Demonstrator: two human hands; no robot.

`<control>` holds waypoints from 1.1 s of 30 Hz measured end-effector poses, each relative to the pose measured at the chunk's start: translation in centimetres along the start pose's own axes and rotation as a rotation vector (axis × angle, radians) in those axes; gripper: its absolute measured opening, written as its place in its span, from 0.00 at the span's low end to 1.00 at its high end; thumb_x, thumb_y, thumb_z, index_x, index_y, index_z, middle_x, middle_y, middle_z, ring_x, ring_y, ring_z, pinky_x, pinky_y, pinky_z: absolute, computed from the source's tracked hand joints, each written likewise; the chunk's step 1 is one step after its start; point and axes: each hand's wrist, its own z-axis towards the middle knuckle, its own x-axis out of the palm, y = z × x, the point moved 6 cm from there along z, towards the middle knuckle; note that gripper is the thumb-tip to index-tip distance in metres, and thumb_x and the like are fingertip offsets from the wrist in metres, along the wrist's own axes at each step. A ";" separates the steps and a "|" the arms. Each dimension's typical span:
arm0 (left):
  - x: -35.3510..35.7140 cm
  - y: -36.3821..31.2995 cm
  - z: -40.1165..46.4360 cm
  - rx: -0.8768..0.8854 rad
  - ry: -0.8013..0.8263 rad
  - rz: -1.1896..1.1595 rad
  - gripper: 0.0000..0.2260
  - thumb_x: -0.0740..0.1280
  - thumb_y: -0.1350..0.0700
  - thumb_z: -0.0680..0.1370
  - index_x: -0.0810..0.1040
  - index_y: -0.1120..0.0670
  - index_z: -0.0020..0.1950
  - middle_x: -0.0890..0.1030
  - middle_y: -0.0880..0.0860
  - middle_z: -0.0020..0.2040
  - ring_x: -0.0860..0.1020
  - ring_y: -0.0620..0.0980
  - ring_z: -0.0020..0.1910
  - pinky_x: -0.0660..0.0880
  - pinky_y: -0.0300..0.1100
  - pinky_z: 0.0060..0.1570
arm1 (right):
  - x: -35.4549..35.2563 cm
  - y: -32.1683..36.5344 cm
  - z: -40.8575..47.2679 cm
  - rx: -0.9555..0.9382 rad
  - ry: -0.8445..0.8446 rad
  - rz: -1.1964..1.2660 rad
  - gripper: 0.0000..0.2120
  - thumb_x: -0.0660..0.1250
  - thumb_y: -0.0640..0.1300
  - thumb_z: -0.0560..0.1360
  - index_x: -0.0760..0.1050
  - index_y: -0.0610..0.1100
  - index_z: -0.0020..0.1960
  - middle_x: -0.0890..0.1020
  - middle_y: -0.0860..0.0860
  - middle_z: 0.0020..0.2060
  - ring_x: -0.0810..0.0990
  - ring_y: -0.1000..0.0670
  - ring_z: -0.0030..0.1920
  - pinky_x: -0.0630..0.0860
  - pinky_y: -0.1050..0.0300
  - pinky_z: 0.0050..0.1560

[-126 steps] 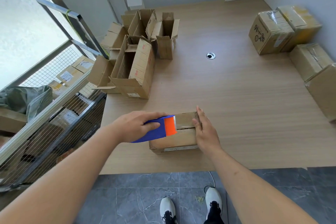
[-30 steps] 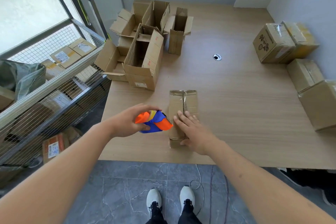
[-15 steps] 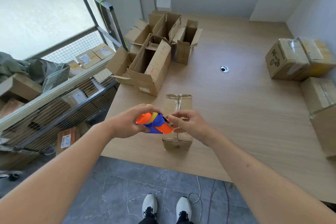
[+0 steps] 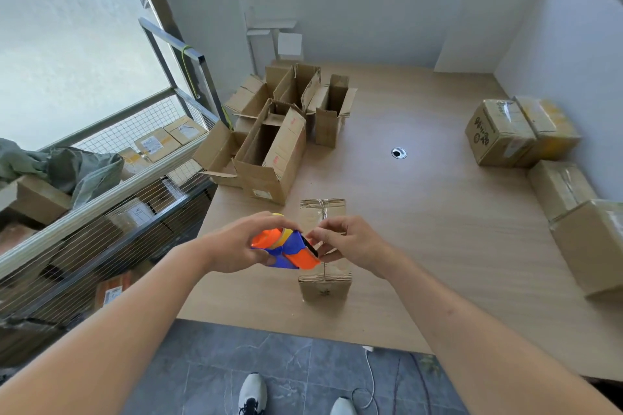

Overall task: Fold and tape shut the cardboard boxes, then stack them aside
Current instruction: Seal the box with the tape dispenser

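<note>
A small closed cardboard box (image 4: 324, 281) lies lengthwise near the front edge of the wooden table (image 4: 421, 219), its flaps folded with old tape along the seam. My left hand (image 4: 236, 244) grips a blue and orange tape dispenser (image 4: 286, 249) just above the box's near half. My right hand (image 4: 347, 241) pinches at the dispenser's black cutter end with thumb and fingertips. Both hands hover over the box and hide its middle.
Several open, unfolded boxes (image 4: 269, 158) crowd the table's far left. Taped boxes (image 4: 499, 135) line the right side by the wall, one large box (image 4: 593, 246) nearest. A cable hole (image 4: 398, 153) sits mid-table. A wire shelf (image 4: 101, 178) with parcels stands to the left.
The box has been turned lengthwise. My right hand has lifted off the box and now pinches at the dispenser's cutter end. My left hand has kept hold of the dispenser.
</note>
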 end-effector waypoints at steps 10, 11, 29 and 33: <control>-1.1 0.0 0.3 0.045 0.158 0.100 0.32 0.71 0.63 0.77 0.70 0.28 0.68 0.72 0.39 0.64 0.70 0.40 0.64 0.70 0.48 0.63 | 1.6 -1.6 -0.2 0.037 -0.117 0.079 0.09 0.72 0.45 0.80 0.84 0.39 0.53 0.87 0.40 0.46 0.86 0.46 0.44 0.85 0.47 0.51; -1.0 -0.1 0.4 0.050 0.171 0.113 0.33 0.71 0.63 0.77 0.69 0.28 0.69 0.72 0.38 0.63 0.70 0.39 0.63 0.70 0.47 0.63 | 1.6 -1.8 -0.2 0.034 -0.153 0.066 0.07 0.72 0.42 0.79 0.84 0.39 0.52 0.87 0.40 0.45 0.86 0.46 0.43 0.85 0.47 0.50; 3.0 2.8 -1.2 0.012 0.297 0.272 0.25 0.55 0.51 0.87 0.53 0.22 0.75 0.72 0.48 0.61 0.71 0.46 0.57 0.68 0.46 0.60 | -1.5 -8.8 -5.5 0.118 -0.568 0.036 0.02 0.76 0.35 0.75 0.86 0.40 0.43 0.83 0.45 0.30 0.81 0.50 0.31 0.85 0.52 0.40; 2.9 4.1 -2.3 -0.026 0.323 0.216 0.24 0.55 0.50 0.87 0.55 0.21 0.74 0.70 0.43 0.69 0.70 0.47 0.64 0.69 0.50 0.65 | -2.1 -9.9 -6.3 0.131 -0.602 0.016 0.06 0.76 0.35 0.75 0.86 0.43 0.41 0.83 0.43 0.31 0.81 0.49 0.31 0.85 0.51 0.40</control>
